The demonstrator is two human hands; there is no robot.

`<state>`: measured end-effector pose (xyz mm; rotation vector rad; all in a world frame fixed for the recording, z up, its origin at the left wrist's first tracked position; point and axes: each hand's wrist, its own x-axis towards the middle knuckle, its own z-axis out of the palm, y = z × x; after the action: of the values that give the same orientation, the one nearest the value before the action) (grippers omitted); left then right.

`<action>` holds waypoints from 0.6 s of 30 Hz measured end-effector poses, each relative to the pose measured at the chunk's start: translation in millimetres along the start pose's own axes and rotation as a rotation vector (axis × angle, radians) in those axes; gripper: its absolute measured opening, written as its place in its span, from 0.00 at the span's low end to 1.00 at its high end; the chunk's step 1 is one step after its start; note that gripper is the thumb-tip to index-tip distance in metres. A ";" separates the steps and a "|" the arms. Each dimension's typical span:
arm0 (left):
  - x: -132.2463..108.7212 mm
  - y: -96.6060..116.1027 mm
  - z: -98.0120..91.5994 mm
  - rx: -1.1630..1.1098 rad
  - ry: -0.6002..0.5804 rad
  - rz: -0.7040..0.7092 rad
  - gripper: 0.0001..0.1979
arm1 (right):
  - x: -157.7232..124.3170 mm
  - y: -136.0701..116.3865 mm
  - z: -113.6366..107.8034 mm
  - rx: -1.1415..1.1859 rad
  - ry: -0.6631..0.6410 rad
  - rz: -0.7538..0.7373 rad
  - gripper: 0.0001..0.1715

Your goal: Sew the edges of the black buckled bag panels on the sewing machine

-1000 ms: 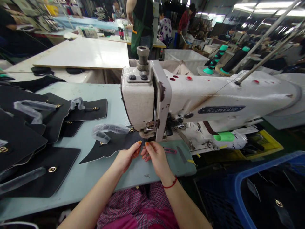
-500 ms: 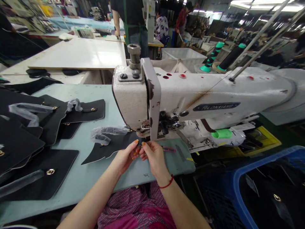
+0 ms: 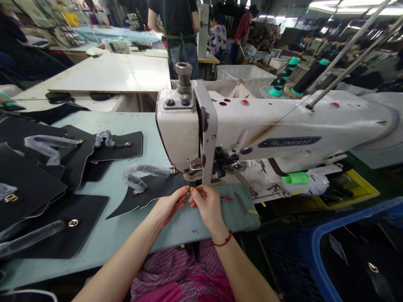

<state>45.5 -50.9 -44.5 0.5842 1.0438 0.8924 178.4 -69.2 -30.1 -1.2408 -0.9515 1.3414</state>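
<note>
At the pale-green flat surface (image 3: 189, 228) | bare left hand (image 3: 170, 205) and right hand (image 3: 208, 206), grip clamped on black leather-like panel (image 3: 163, 187), its end under white metal sewing machine (image 3: 179, 130) | positioning, I judge remotely; next calls for steady guiding

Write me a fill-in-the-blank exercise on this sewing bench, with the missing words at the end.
1. The panel lying partly beneath the sewing machine's head is coloured ____.
2. The thumbnails of the left hand and right hand are painted ____.
3. The red bracelet circles the ____ wrist.
4. The plastic basket at lower right is coloured ____.

Missing words: black; orange; right; blue.
</note>
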 end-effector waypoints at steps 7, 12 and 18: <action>4.5 2.9 3.0 -0.019 0.058 0.010 0.22 | 2.0 2.7 -0.4 0.031 -0.005 0.001 0.16; 10.8 6.4 3.6 -0.008 0.088 0.040 0.21 | -5.3 10.4 -4.2 0.037 -0.044 0.027 0.18; 18.9 10.9 5.8 0.004 0.113 0.099 0.18 | -21.8 44.4 -9.1 -0.002 -0.072 0.159 0.19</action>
<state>51.2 -29.1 -42.8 0.5980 1.1262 1.0196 178.6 -98.4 -71.0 -1.2990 -0.9196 1.5182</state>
